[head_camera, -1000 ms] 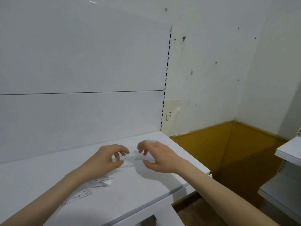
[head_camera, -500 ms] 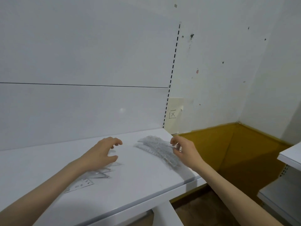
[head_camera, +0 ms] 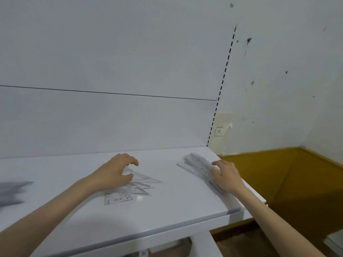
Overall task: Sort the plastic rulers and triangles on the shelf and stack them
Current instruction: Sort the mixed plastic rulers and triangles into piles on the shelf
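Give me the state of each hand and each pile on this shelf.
Clear plastic straight rulers: fanned loosely, lying flat.
Clear plastic triangles: overlapping, flat, unstacked.
Right hand: fingers straight, pressing on rulers.
Left hand: fingers curled over triangles; grip unclear.
Grey pile, far left: too blurred.

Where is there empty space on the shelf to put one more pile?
Bare shelf lies between the triangles and the ruler stack, and along the front edge. It is crowded at the right end, where the right hand rests on that stack, and in the middle, where the left hand is over the triangles. A blurry dark heap sits far left.
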A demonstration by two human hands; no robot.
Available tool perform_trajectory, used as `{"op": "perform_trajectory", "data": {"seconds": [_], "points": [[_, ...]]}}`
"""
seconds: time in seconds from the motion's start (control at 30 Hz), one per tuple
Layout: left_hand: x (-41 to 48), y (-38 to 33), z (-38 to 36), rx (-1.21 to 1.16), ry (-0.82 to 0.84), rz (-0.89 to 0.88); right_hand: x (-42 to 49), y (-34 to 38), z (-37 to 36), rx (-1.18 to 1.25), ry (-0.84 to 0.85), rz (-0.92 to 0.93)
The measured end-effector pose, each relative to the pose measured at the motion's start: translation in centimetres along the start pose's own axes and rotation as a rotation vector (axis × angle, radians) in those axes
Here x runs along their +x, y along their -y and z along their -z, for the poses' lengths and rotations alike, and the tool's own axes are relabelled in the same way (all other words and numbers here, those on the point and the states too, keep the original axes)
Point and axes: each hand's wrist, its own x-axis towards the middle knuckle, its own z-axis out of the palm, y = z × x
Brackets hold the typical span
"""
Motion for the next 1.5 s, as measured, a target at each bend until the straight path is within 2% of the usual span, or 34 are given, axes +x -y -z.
{"op": "perform_trajectory", "data": {"seconds": [0.17,0.33,0.63,0.83,0.9,1.03,1.13,1.23,1.3,1.43,1.5], "points": [[-2.6,2.7,3.2,0.084,-0.044,0.049,0.1,5.2,0.7,0.143,-0.064,0.123],[-8.0,6.7,7.7,0.101,-0.126,0.158,-0.2,15.1,-0.3,0.238,0.003,0.288],[-24.6,17.1,17.5,0.086,-0.274,0.366,-2.5,41.5,-3.8,0.371,0.134,0.716],[-38.2,25.2,25.0,0.159,-0.399,0.497,-7.8,58.9,-8.1,0.439,0.276,0.904],[-42.2,27.6,26.8,0.191,-0.427,0.574,-9.5,63.7,-9.6,0.432,0.303,0.910],[-47.1,32.1,28.7,0.184,-0.357,0.707,-12.5,71.4,-11.6,0.359,0.317,0.842],[-47.5,33.5,28.5,0.153,-0.244,0.755,-13.9,74.7,-12.5,0.301,0.303,0.752],[-46.6,33.3,27.8,0.201,-0.058,0.744,-14.3,75.9,-12.9,0.257,0.303,0.694],[-46.0,33.4,27.7,0.220,-0.009,0.706,-14.1,76.0,-12.9,0.271,0.314,0.630],[-45.3,34.8,27.6,0.144,-0.144,0.659,-13.4,75.5,-12.8,0.358,0.324,0.536],[-45.2,35.2,27.7,0.123,-0.152,0.657,-13.0,75.0,-12.7,0.402,0.326,0.497]]}}
